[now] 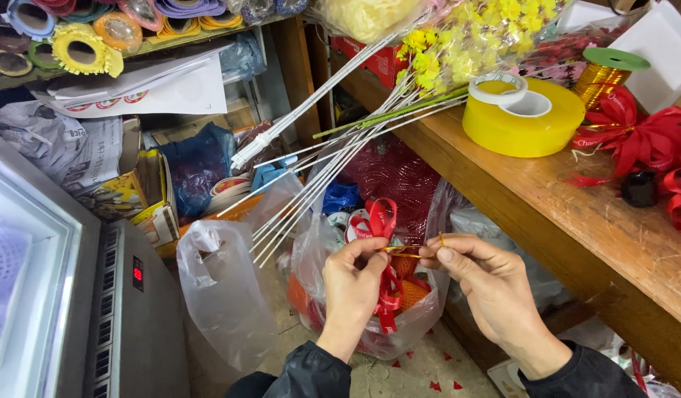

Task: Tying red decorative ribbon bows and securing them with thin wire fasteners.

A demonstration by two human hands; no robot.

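Observation:
My left hand (351,287) pinches a looped red ribbon bow (381,221), whose tails hang down past my palm. My right hand (480,276) pinches the end of a thin gold wire (408,250) that runs across to the bow between both hands. Both hands sit close together, above a clear plastic bag (399,332) holding red and orange items on the floor.
A wooden bench (576,221) on the right carries large yellow tape rolls (523,116), a gold wire spool (602,74) and red ribbon bows (642,140). Yellow artificial flowers on white stems (340,140) lean off it. An empty plastic bag (222,295) and a grey appliance (127,309) stand at left.

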